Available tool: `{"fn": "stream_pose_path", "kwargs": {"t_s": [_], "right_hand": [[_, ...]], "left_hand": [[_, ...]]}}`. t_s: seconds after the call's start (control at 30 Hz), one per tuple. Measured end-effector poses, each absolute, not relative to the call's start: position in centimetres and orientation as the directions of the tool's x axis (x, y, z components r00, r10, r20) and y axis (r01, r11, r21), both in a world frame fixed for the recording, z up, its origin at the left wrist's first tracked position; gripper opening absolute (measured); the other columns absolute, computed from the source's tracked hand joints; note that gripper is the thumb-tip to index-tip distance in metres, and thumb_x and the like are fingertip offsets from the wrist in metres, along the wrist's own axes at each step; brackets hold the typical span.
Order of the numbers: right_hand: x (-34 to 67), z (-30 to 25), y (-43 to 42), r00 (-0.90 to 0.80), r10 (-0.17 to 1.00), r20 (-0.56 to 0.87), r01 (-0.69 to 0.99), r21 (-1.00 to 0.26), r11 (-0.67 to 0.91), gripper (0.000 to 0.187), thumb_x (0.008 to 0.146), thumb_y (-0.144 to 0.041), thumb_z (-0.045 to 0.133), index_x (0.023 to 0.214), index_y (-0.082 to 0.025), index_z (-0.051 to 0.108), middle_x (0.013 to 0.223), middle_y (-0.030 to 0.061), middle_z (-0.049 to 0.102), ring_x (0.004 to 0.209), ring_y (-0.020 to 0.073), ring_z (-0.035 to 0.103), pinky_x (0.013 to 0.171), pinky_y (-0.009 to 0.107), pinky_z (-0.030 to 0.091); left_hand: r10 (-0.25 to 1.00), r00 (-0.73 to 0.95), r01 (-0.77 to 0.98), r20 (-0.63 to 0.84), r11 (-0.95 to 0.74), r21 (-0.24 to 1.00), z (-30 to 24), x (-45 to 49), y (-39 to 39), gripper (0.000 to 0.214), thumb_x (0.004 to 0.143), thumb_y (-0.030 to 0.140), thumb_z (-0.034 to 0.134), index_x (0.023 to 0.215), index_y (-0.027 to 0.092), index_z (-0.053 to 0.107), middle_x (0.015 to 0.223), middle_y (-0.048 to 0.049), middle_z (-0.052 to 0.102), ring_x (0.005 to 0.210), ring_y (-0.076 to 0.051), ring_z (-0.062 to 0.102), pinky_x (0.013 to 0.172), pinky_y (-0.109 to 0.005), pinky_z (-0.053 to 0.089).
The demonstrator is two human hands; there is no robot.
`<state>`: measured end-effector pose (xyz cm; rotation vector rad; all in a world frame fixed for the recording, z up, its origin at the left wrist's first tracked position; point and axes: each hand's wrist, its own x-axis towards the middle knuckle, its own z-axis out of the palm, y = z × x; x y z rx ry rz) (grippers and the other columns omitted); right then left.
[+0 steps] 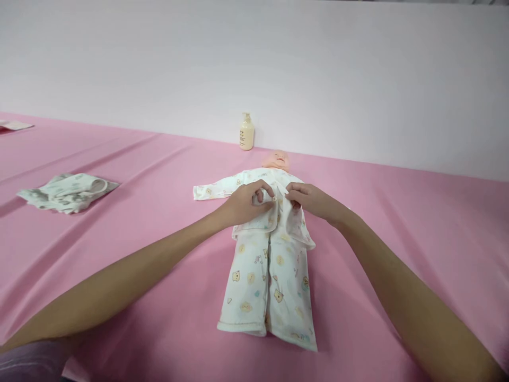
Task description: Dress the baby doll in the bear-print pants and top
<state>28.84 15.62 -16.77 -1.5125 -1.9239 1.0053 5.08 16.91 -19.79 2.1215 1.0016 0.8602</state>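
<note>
A baby doll [277, 159] lies on its back on a pink cloth, its head at the far end. It wears a white baby jacket [256, 224] and white baby trousers [246, 286], both printed with small bears and round faces. My left hand [245, 204] pinches the jacket's left front edge near a small button [274, 198]. Across the chest, my right hand [312, 200] grips the opposite front edge between curled fingers and thumb. The two jacket fronts are apart at the hem. My right hand and forearm cover part of the doll's right-side sleeve.
A cream pump bottle [246, 132] stands behind the doll's head, near the white wall [254, 63]. A folded white-and-grey garment [71, 192] lies at left on the wrinkled pink cloth [159, 175]. A flat pale item [15, 126] sits at the far left edge.
</note>
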Motion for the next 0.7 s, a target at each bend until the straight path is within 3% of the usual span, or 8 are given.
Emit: {"fn": "stream_pose_path", "kwargs": {"t_s": [0.13,0.27,0.37,0.5,0.7], "right_hand": [[29.7,-16.5,15.7,-0.244,0.968,-0.060,0.559,-0.824,0.090,0.026,0.092,-0.033,0.057,0.073,-0.021,0.043,0.076,-0.0007,0.046,0.067,0.0141,0.035,0.060,0.029,0.030],[30.2,-16.3,16.2,-0.313,0.949,-0.034,0.545,-0.825,0.150,0.024,0.096,-0.034,0.053,0.076,-0.021,0.059,0.087,0.0026,0.061,0.076,0.0164,0.048,0.069,0.031,0.041],[29.9,-16.0,17.6,-0.265,0.964,0.027,0.557,-0.811,0.176,0.028,0.099,-0.037,0.049,0.087,-0.022,0.070,0.097,0.0052,0.070,0.079,0.0175,0.056,0.075,0.033,0.046],[29.1,-16.0,20.5,-0.191,0.981,0.021,0.629,-0.765,0.139,0.023,0.093,-0.042,0.068,0.103,-0.023,0.072,0.101,0.0055,0.074,0.084,0.0189,0.063,0.077,0.033,0.047],[29.7,-16.9,21.9,-0.277,0.960,-0.045,0.583,-0.802,0.130,0.037,0.084,-0.052,0.082,0.108,-0.024,0.077,0.104,0.0051,0.073,0.095,0.0211,0.063,0.080,0.033,0.047]], "left_hand": [[0.826,0.493,0.413,0.274,-0.499,0.762,-19.7,4.9,16.6,0.019,0.093,0.033,0.071,0.110,0.024,0.067,0.083,0.0033,0.055,0.064,-0.012,0.048,0.062,-0.026,0.038],[0.900,0.391,0.422,0.191,-0.360,0.832,-19.0,4.8,17.0,0.033,0.098,0.047,0.066,0.121,0.025,0.061,0.094,0.0004,0.065,0.068,-0.014,0.058,0.059,-0.026,0.044],[0.921,0.358,0.474,0.152,-0.319,0.821,-18.3,5.4,18.8,0.031,0.099,0.052,0.063,0.106,0.022,0.064,0.095,-0.0031,0.071,0.074,-0.017,0.065,0.060,-0.027,0.046],[0.932,0.329,0.534,0.154,-0.318,0.784,-18.0,7.1,21.8,0.038,0.096,0.055,0.065,0.081,0.020,0.062,0.074,-0.0030,0.066,0.064,-0.017,0.059,0.056,-0.028,0.041],[0.908,0.403,0.450,0.114,-0.305,0.839,-18.6,7.7,23.3,0.038,0.094,0.047,0.070,0.071,0.019,0.059,0.065,-0.0006,0.055,0.055,-0.013,0.048,0.049,-0.026,0.031]]}}
